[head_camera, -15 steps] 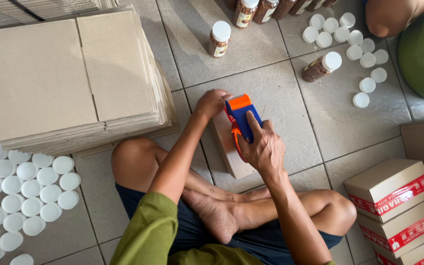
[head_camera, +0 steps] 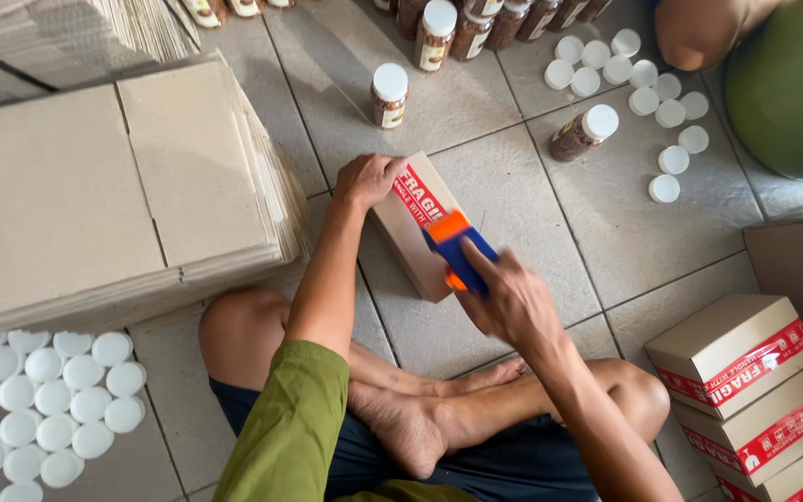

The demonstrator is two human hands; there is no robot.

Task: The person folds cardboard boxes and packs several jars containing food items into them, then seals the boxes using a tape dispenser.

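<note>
Flat cardboard stack (head_camera: 113, 186) left of box (head_camera: 411, 228) — sealed boxes (head_camera: 755, 390) right.

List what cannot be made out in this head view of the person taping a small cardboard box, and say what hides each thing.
- Small cardboard box: contents hidden by shut flaps.
- Tape dispenser: tape roll covered by right hand.
- Left hand: fingers curl over the box's far end, tips hidden.
- Taped boxes: lowest cut off by the bottom edge.
- Jars: far row cut by the top edge.
</note>
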